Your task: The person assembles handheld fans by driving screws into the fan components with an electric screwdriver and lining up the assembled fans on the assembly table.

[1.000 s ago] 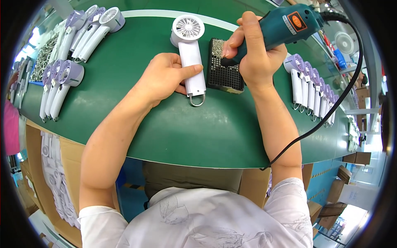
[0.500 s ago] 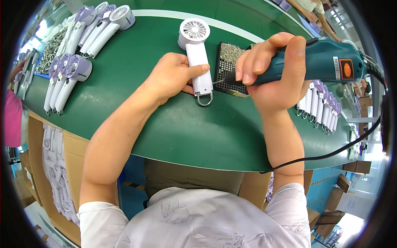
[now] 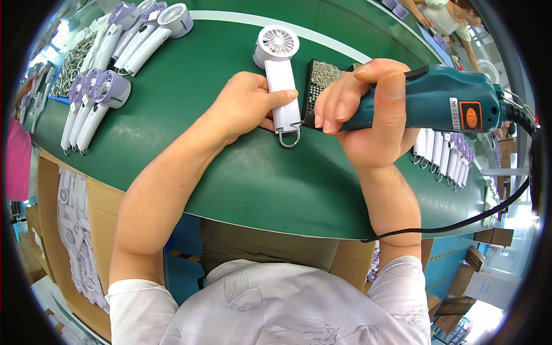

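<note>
A white handheld fan (image 3: 281,77) lies on the green table, its round grille away from me and a metal loop at its near end. My left hand (image 3: 246,105) is closed around the fan's handle, thumb across the top. My right hand (image 3: 374,115) grips a teal electric screwdriver (image 3: 431,100) with a black cord. Its bit points left, and the tip is at the lower end of the handle, beside the loop. Partly behind my right hand sits a black perforated tray (image 3: 319,80) heaped with small screws.
White and purple fans (image 3: 109,92) lie at the left near a blue tray of metal loops (image 3: 75,69). More fans (image 3: 440,149) stand in a row at the right. A cardboard box (image 3: 103,230) of fans is below left. Another person (image 3: 443,17) works across the table.
The screwdriver has come down and left, bringing its bit from beside the handle onto its lower end. The fan and my left hand have shifted slightly right.
</note>
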`<action>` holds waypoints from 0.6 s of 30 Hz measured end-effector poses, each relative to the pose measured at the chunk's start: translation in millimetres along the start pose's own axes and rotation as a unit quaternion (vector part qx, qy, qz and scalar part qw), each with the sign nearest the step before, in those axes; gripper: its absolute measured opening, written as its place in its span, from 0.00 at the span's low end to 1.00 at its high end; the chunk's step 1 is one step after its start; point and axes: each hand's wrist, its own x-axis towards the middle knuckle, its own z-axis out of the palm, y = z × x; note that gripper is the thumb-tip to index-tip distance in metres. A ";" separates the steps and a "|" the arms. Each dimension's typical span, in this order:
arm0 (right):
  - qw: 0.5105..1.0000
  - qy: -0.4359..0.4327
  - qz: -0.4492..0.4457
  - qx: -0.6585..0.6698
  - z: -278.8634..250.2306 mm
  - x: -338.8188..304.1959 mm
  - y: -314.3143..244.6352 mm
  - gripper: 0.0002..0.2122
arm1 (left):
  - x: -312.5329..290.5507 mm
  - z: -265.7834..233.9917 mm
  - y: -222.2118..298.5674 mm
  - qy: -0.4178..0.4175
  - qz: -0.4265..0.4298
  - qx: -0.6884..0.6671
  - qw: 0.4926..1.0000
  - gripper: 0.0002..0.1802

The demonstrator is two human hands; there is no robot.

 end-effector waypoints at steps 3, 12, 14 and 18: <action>1.000 0.001 0.005 -0.005 -0.1 -2.0 2.1 0.09 | -0.1 0.6 0.7 0.003 -0.005 0.012 1.000 0.19; 0.991 -0.079 0.002 -0.107 0.5 -6.9 5.2 0.11 | -4.4 6.6 -1.8 0.060 0.025 0.017 0.998 0.18; 0.999 -0.019 -0.008 -0.030 2.4 -7.0 9.4 0.06 | -3.1 8.5 0.2 0.065 0.023 0.024 0.997 0.17; 0.999 -0.033 -0.011 -0.023 1.2 -6.2 13.4 0.06 | -1.6 11.1 3.9 0.077 0.027 0.044 0.996 0.16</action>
